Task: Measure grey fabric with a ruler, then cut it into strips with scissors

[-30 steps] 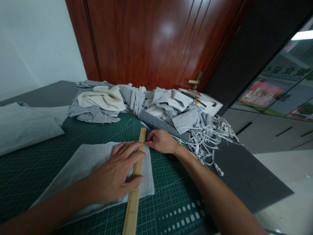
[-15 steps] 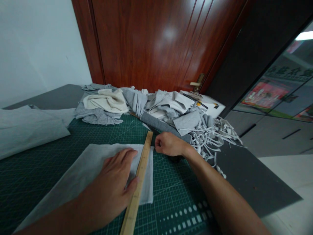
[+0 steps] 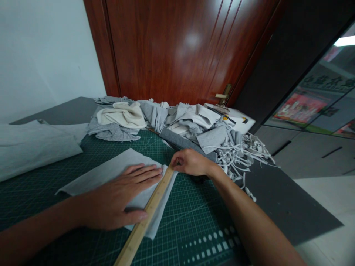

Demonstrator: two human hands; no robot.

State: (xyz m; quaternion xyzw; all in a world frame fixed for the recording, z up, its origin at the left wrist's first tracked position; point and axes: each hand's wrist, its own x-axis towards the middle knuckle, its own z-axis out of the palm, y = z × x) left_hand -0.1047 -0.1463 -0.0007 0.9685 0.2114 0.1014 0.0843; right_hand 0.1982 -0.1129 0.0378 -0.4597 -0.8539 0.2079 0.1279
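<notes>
The pale cloth (image 3: 111,171) lies on the green mat (image 3: 194,207), partly hidden by the wooden ruler (image 3: 151,207) and the flat, spread left hand (image 3: 119,199). The right hand (image 3: 187,162) curls at the ruler's far end, seemingly pinching it or the cloth; its fingertips are hard to make out. The ruler's near end is cut off.

Dim, softly blurred, with glare overhead

Bare green mat (image 3: 191,207) right of ruler (image 3: 151,204), heaped cloth (image 3: 191,118) blocking beyond
</notes>
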